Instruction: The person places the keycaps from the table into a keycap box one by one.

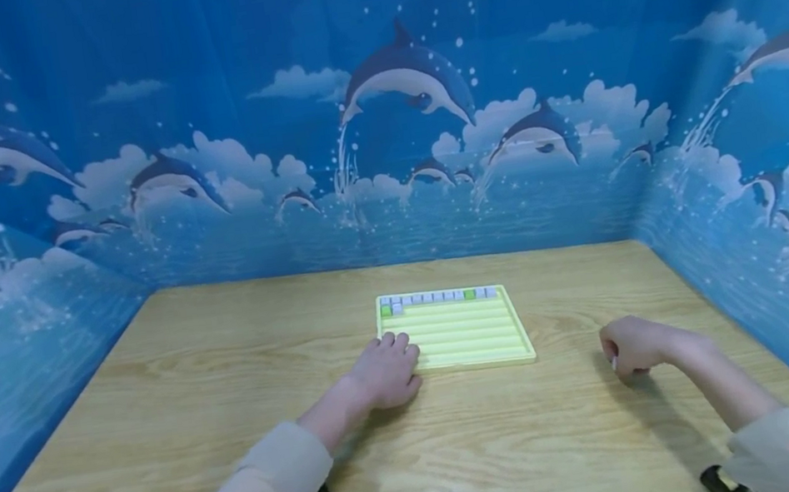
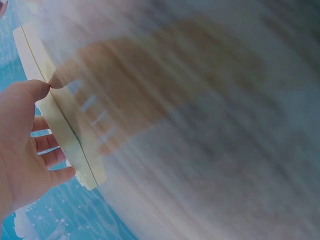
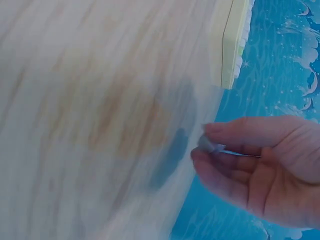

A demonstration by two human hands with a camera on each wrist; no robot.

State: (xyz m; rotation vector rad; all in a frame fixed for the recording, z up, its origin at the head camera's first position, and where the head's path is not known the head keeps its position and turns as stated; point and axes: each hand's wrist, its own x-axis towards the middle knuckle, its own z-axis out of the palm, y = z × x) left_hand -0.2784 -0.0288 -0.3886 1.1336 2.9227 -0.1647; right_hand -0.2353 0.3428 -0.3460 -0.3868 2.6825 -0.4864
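A pale yellow tray (image 1: 464,337) with ridged rows lies on the table. Small pale blue and green keycap-like pieces (image 1: 438,297) line its back row, with a couple more at the left of the second row. My left hand (image 1: 385,369) holds the tray at its front left corner. In the left wrist view the thumb (image 2: 37,90) bears on the tray's side, while the fingertips pass behind the edge. Off to the right of the tray, my right hand (image 1: 635,342) pinches a small pale keycap-like piece (image 3: 207,144) between thumb and forefinger, above the table.
The wood-grain table (image 1: 227,345) stretches out around the tray. Blue curtains with dolphins (image 1: 391,221) close in the back and both sides. A dark band (image 1: 723,481) shows at the right sleeve.
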